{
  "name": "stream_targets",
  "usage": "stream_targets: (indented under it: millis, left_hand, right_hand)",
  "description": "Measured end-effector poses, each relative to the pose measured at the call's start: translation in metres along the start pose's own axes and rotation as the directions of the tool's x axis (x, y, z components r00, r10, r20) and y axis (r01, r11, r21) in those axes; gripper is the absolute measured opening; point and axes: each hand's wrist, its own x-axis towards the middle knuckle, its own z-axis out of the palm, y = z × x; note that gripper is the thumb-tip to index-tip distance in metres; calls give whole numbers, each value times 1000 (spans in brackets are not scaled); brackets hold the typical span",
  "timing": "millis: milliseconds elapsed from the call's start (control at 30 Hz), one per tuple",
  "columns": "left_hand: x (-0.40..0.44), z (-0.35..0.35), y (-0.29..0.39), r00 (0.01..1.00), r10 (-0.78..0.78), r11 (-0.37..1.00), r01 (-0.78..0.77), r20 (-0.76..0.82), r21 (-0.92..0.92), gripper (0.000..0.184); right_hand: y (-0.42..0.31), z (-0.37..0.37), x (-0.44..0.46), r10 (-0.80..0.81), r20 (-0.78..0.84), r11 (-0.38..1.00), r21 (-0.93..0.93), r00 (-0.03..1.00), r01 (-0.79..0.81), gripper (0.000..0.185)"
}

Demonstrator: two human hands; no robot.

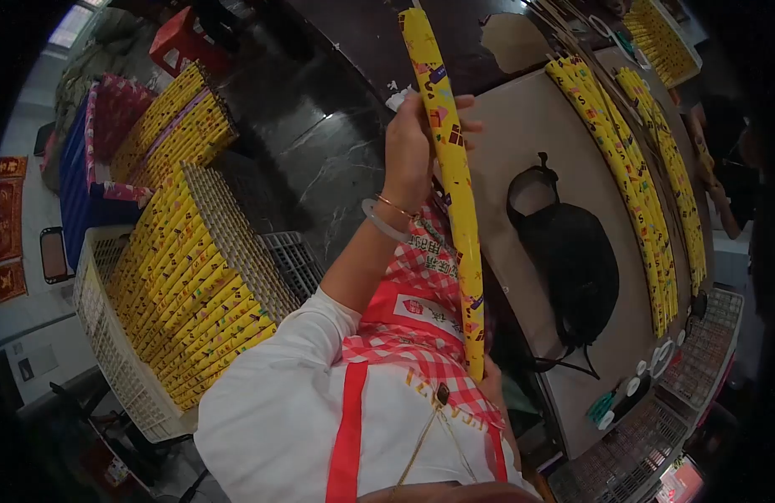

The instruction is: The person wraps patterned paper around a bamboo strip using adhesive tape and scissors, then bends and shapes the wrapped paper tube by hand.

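A long, slim yellow printed tube (455, 184) slants down across my front, its upper end beyond my left hand. My left hand (413, 142), with bangles at the wrist, curls round its upper part; the thumb side is nearer me and the fingertips stick out past the far side. My right hand (492, 390) is at the tube's lower end, mostly hidden by the tube and my apron, and appears to grip it. A scrap of white material (397, 99) shows beside my left hand.
On the brown table (509, 151) right of me lie a black bag (568, 268), bundled yellow tubes (626, 184), tape rolls (663, 356) and green-handled scissors (601, 408). Left stands a white crate (123, 356) stacked with yellow tubes (199, 298). Another person's hands (710, 172) show at far right.
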Motion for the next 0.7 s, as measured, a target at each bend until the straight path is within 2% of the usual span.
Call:
stream_targets:
  millis: [100,167,233,300,367,400,533,600,700]
  left_hand:
    - [15,-6,9,992,78,994,-85,-101,-63,61]
    - [30,-12,18,987,134,989,-139,-87,-54,63]
    - [42,-15,28,976,212,970,-203,-57,131,65]
    - [48,-12,35,970,227,969,-217,-83,114,61]
    - [49,-6,41,976,176,921,-119,-125,370,53]
    - [49,-5,43,978,114,958,-62,-173,280,45]
    - [48,-6,38,969,124,973,-77,-211,217,38]
    - [43,-6,39,971,123,980,-86,-206,181,38]
    - [44,-11,40,975,135,983,-111,-175,145,42]
  right_hand:
    - [2,1,3,-9,-1,1000,-13,1000,9,46]
    - [-2,0,5,-25,17,999,-20,1000,25,47]
    - [-2,0,7,-43,35,999,-26,998,44,47]
    - [-1,0,6,43,43,999,-30,998,-41,46]
    - [-4,-1,8,27,56,1000,-7,998,-27,46]
    - [-7,-2,8,19,67,1000,19,998,-20,46]
    - [-5,-4,6,-28,87,998,-50,996,32,45]
    - [3,-3,7,9,73,1000,-13,997,-9,44]
    - [-8,-1,8,-18,65,998,64,998,13,43]
